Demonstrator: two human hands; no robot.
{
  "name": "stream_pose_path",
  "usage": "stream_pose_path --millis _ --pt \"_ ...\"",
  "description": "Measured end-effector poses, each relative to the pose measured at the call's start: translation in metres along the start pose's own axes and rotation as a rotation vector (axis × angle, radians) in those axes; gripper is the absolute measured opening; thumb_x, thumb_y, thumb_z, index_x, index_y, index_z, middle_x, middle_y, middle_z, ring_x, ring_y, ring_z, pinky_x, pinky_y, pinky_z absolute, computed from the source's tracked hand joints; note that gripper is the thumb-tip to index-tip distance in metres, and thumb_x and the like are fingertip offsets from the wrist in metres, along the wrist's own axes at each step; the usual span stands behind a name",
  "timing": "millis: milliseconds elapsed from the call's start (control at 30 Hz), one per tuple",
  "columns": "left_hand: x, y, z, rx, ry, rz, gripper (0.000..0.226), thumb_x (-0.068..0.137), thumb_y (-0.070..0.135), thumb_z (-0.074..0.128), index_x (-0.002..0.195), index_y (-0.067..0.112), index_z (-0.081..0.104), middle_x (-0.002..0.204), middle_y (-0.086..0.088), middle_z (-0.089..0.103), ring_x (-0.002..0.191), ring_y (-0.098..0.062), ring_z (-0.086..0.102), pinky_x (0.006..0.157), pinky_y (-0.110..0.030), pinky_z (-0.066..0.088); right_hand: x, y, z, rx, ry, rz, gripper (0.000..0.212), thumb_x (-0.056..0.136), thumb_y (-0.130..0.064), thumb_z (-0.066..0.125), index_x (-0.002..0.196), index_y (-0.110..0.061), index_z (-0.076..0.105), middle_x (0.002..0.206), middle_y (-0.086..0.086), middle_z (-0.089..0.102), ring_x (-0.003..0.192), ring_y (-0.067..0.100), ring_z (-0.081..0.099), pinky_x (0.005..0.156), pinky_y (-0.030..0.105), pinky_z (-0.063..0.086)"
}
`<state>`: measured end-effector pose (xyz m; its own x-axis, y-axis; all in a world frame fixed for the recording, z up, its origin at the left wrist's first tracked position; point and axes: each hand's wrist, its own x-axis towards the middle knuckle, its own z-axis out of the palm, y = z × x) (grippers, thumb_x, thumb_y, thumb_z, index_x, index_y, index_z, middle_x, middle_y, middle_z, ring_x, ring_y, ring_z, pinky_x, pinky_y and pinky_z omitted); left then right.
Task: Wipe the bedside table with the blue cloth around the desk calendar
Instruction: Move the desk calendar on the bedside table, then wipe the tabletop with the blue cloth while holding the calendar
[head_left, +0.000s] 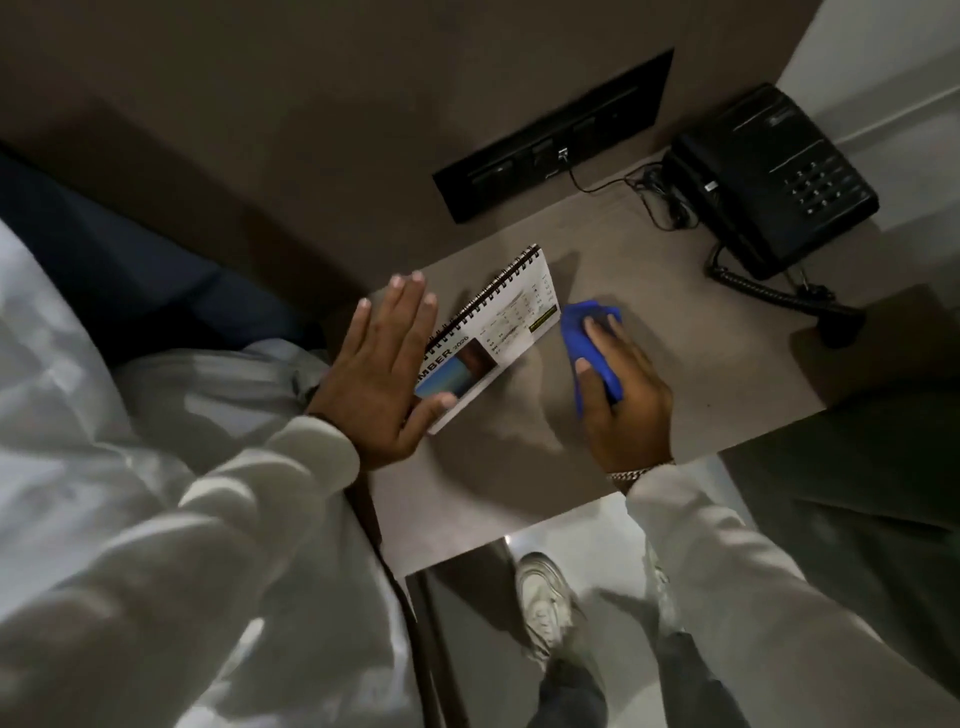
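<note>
R hand (626, 400) fingers grip blue cloth (592, 345); L hand (384, 364) fingers spread by "MBER 2026" calendar (493, 332).

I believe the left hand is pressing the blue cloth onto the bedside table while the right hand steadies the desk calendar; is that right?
Not quite: the hands are swapped. In the head view the right hand presses the blue cloth onto the bedside table, while the left hand steadies the desk calendar.
</note>
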<state>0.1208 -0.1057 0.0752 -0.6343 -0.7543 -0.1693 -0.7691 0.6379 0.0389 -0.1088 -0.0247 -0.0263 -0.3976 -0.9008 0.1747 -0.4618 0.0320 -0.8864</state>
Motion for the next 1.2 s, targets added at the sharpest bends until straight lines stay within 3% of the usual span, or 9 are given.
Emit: stream_pose_path --millis 200,467,600,733,800,900,967,1100,1200 --pt "0.05 -0.018 0.003 0.118 -0.067 0.225 0.098 0.087 0.072 0.013 0.152 0.0 0.003 0.163 -0.021 0.001 0.152 -0.033 -0.001 0.123 -0.052 0.01 -0.011 -0.001 0.041 0.077 0.066 0.04 0.04 0.095 -0.01 0.056 0.135 -0.006 0.051 0.142 0.016 0.053 0.137 0.024 0.045 0.115 0.035 0.037" --pt "0.06 -0.027 0.019 0.007 -0.124 0.338 0.1 0.085 0.074 0.022 0.152 0.006 -0.008 0.164 -0.011 -0.009 0.153 -0.021 -0.011 0.125 -0.042 0.003 0.009 -0.003 0.088 0.237 0.248 0.097 0.041 0.094 -0.013 0.055 0.134 -0.006 0.051 0.14 0.018 0.054 0.133 0.028 0.049 0.109 0.044 0.044" --pt "0.063 -0.03 0.02 -0.011 -0.134 0.382 0.1 0.084 0.074 0.024 0.151 0.01 -0.014 0.162 -0.002 -0.017 0.151 -0.013 -0.018 0.125 -0.034 -0.003 0.014 -0.01 0.113 0.263 0.299 0.103 0.044 0.096 -0.023 0.05 0.14 -0.017 0.041 0.147 0.022 0.045 0.138 0.032 0.042 0.111 0.041 0.041" --pt "0.064 -0.031 0.022 -0.055 -0.135 0.386 0.098 0.085 0.073 0.025 0.151 0.012 -0.014 0.16 0.001 -0.019 0.151 -0.012 -0.018 0.125 -0.034 -0.004 -0.006 -0.012 0.136 0.265 0.259 0.143 0.047 0.097 -0.027 0.049 0.141 -0.029 0.036 0.152 0.017 0.039 0.139 0.03 0.04 0.111 0.022 0.038" --pt "0.064 -0.032 0.022 -0.074 -0.152 0.391 0.098 0.085 0.074 0.025 0.15 0.014 -0.017 0.16 0.003 -0.021 0.151 -0.012 -0.019 0.125 -0.038 -0.002 -0.026 -0.015 0.145 0.203 0.245 0.143 0.047 0.097 -0.032 0.046 0.142 -0.034 0.031 0.156 0.012 0.034 0.143 0.026 0.034 0.115 0.03 0.034" --pt "0.063 -0.031 0.021 -0.081 -0.145 0.408 0.099 0.085 0.073 0.028 0.15 0.013 -0.017 0.161 0.0 -0.019 0.151 -0.015 -0.017 0.125 -0.046 0.004 -0.051 -0.018 0.158 0.157 0.242 0.108 0.05 0.097 -0.026 0.049 0.143 -0.032 0.031 0.156 0.011 0.031 0.148 0.027 0.024 0.121 0.029 0.018" --pt "0.063 -0.029 0.021 -0.082 -0.146 0.401 0.101 0.085 0.074 0.027 0.151 0.01 -0.015 0.162 -0.002 -0.017 0.152 -0.019 -0.014 0.125 -0.049 0.006 -0.056 -0.019 0.161 0.201 0.226 0.089 0.052 0.096 -0.023 0.051 0.143 -0.032 0.03 0.156 0.012 0.03 0.148 0.03 0.023 0.12 0.035 0.02" --pt "0.064 -0.028 0.02 -0.067 -0.164 0.394 0.103 0.083 0.076 0.024 0.151 0.008 -0.013 0.163 -0.008 -0.015 0.152 -0.021 -0.014 0.125 -0.05 0.005 -0.031 -0.017 0.149 0.212 0.294 0.083 0.049 0.097 -0.021 0.051 0.143 -0.027 0.036 0.157 0.011 0.029 0.147 0.03 0.025 0.12 0.031 0.02" --pt "0.063 -0.027 0.02 -0.079 -0.156 0.4 0.103 0.083 0.076 0.022 0.151 0.007 -0.012 0.164 -0.01 -0.013 0.153 -0.021 -0.013 0.125 -0.048 0.004 0.004 -0.012 0.14 0.296 0.396 0.132 0.044 0.097 -0.019 0.049 0.14 -0.02 0.043 0.155 0.017 0.033 0.145 0.034 0.03 0.116 0.049 0.032"
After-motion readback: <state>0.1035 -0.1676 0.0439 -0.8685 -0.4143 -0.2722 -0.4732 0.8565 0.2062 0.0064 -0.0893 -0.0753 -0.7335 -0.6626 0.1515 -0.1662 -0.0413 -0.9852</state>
